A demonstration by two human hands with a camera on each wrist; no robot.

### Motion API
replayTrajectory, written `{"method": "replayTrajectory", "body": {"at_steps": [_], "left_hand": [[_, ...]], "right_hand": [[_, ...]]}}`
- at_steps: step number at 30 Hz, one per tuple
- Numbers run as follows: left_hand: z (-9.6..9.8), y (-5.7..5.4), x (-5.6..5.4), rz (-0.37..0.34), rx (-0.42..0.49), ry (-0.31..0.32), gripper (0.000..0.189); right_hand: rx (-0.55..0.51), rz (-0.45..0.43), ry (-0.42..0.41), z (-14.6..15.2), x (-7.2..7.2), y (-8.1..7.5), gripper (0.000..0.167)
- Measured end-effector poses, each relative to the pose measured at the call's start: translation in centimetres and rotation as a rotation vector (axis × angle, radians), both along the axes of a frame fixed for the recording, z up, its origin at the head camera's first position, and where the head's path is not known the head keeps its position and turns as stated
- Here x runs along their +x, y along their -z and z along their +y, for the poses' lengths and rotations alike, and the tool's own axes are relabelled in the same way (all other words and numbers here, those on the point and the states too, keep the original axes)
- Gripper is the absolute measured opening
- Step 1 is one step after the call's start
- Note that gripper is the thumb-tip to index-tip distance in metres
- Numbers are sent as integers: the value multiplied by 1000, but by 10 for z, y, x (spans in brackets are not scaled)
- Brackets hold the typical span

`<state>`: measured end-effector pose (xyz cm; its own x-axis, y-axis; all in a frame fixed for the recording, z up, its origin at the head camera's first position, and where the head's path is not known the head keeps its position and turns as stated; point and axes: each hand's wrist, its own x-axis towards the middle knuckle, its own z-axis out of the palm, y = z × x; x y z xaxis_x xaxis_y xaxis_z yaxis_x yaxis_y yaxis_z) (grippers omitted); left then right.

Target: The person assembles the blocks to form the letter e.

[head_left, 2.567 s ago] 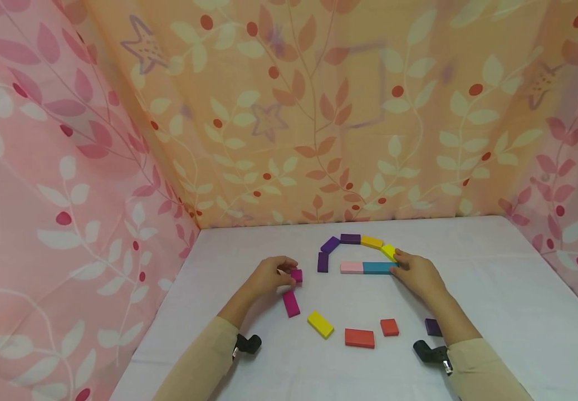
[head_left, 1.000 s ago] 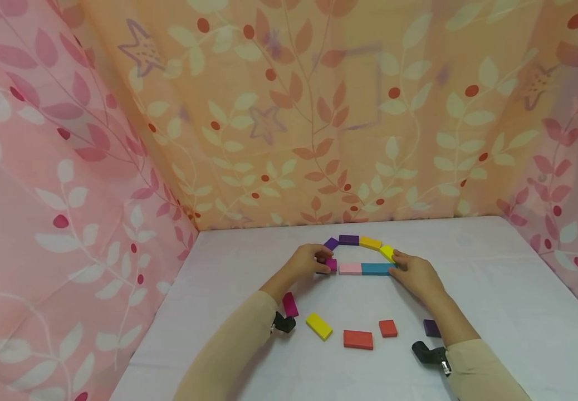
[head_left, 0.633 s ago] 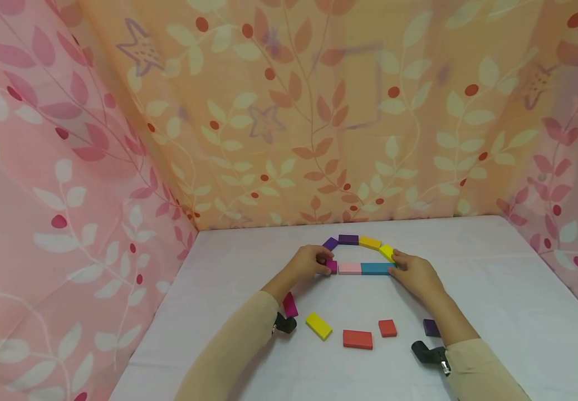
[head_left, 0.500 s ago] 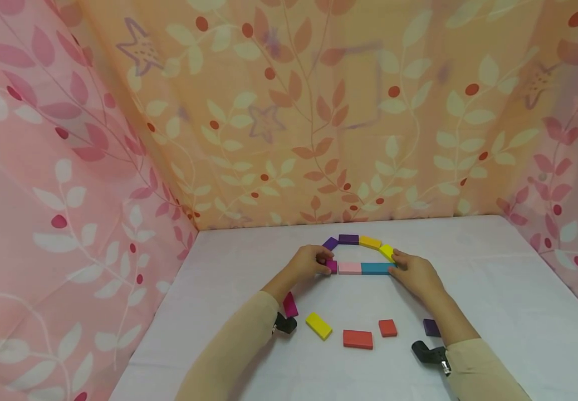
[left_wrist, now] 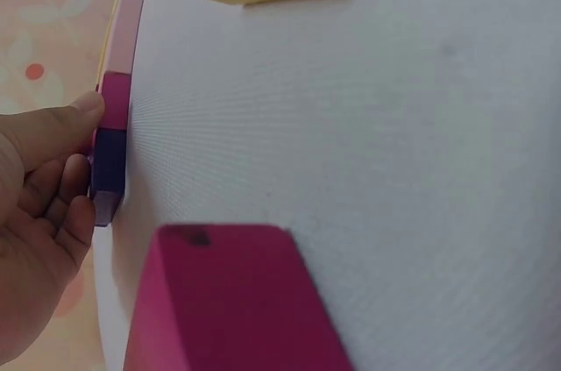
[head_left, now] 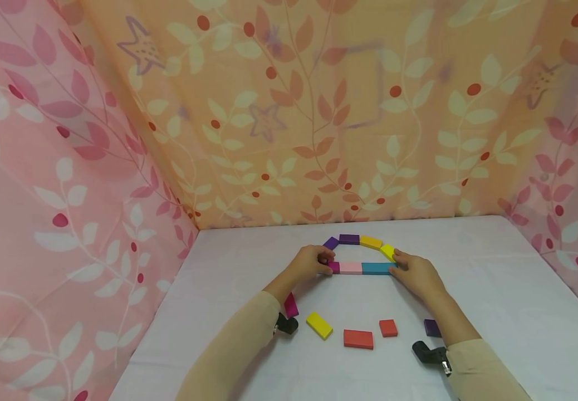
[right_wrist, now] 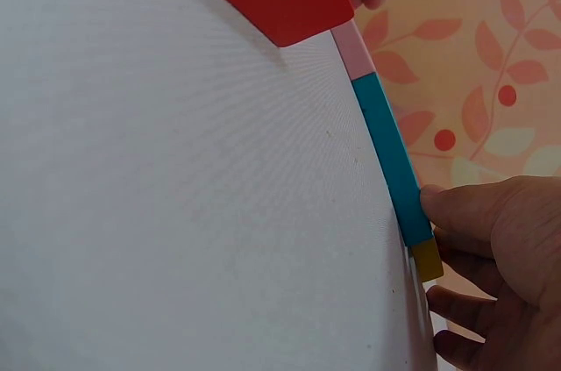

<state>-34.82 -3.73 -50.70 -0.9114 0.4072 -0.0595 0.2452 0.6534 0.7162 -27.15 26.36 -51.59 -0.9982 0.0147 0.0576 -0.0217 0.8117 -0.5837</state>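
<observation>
In the head view, my left hand (head_left: 311,262) pinches a small magenta block (head_left: 335,268) at the left end of a straight row. The magenta block meets a pink block (head_left: 351,268), and a blue block (head_left: 376,269) follows on the right. My right hand (head_left: 421,274) holds the blue block's right end with its thumb on it. In the left wrist view a dark purple block (left_wrist: 109,160) lies by the left fingers. A mustard block (right_wrist: 427,261) shows beside the right fingers in the right wrist view. The hands hide parts of both.
Behind the row, an arc holds purple (head_left: 349,239), orange-yellow (head_left: 371,243) and yellow (head_left: 387,252) blocks. Nearer lie a magenta block (head_left: 291,305), a yellow block (head_left: 319,326), two red blocks (head_left: 358,339) and a dark purple block (head_left: 432,328). Patterned cloth (head_left: 314,111) hangs behind.
My left hand has carried the small magenta block rightward and back to the row. The last small gap to the pink block has closed. The right hand has stayed in place.
</observation>
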Motion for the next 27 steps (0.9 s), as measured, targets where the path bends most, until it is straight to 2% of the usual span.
{"method": "replayTrajectory", "body": {"at_steps": [10,16,22,27], "left_hand": [[1,-1,1,-1,-1,3,37],[-4,-6,0,-10,47,-21,38],[-9,-8,-8,21,99,-52,38],[-13,-6,-17,49,114,-91,40]], "right_hand": [[-3,7,-2,1,1,0,57],[-9,-2,-6,0,0,0,57],[-4,-2,6,1,0,-1,57],[-3,8,0,0,0,1,57]]}}
